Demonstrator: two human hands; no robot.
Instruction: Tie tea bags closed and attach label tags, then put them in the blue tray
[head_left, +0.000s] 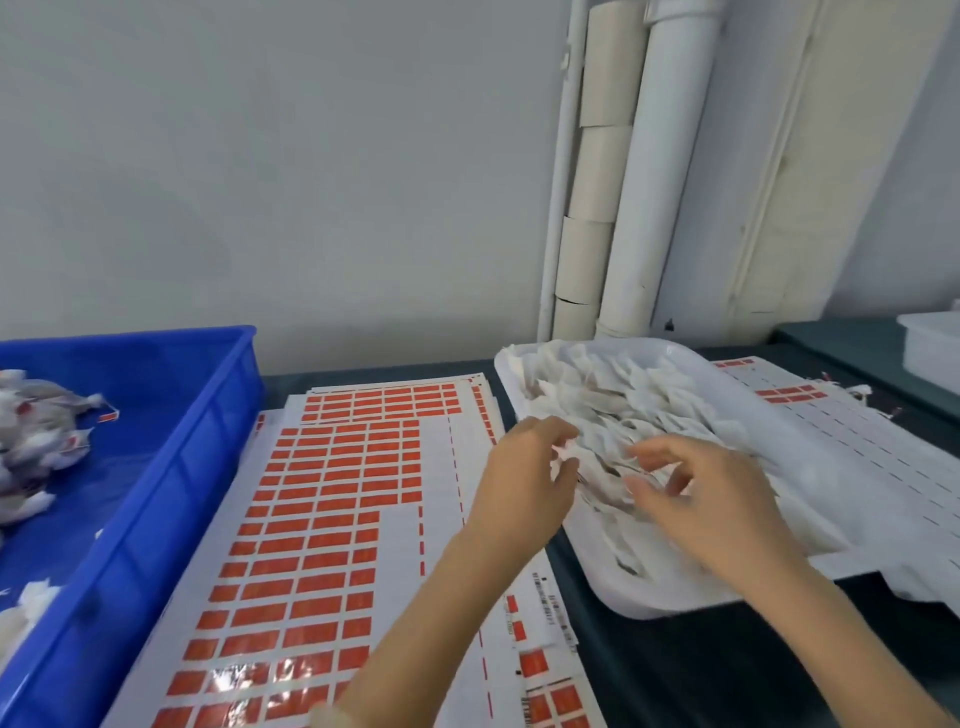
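Here, tea bags (623, 410) fill the white tray (623, 597).

Blue plastic tray (223, 374) sits at nine o'clock, red label sheets (322, 519) at six, white plastic tray (649, 597) holding tea bags (623, 405) at two.

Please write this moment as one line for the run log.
step: pick bag | left hand: pinches tea bag over white tray | right hand: over pile, grip unclear | blue tray: some tagged bags inside
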